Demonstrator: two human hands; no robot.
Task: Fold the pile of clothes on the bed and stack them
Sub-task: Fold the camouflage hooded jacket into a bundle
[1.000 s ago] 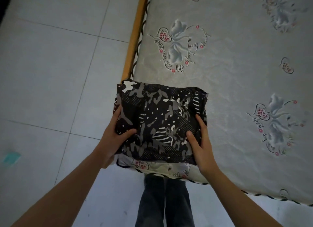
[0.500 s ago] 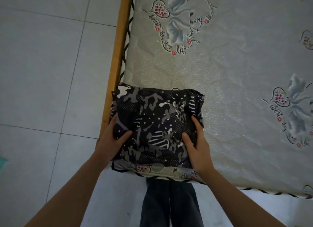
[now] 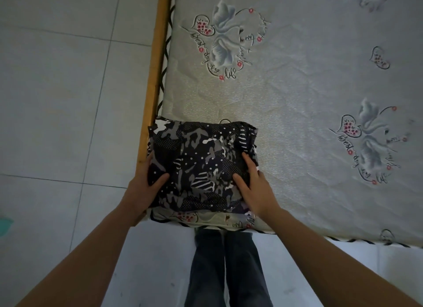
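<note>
While both thumbs lie on top of the dark patterned cloth, the other fingers of the left hand wrap down its left side, and those of the right hand run along its right side, so each hand grips one edge of the folded garment. It is a thick, roughly square bundle, black and grey with white dots, stripes and camouflage-like patches. The bundle sits at the near left corner of the mattress, its left edge reaching over the wooden bed frame. Pale grey, the mattress cover is printed with flowers, hearts and script. Bare forearms stretch in from the near edge, above legs in dark jeans that stand on the tiled floor, which runs along the left of the bed.
</note>
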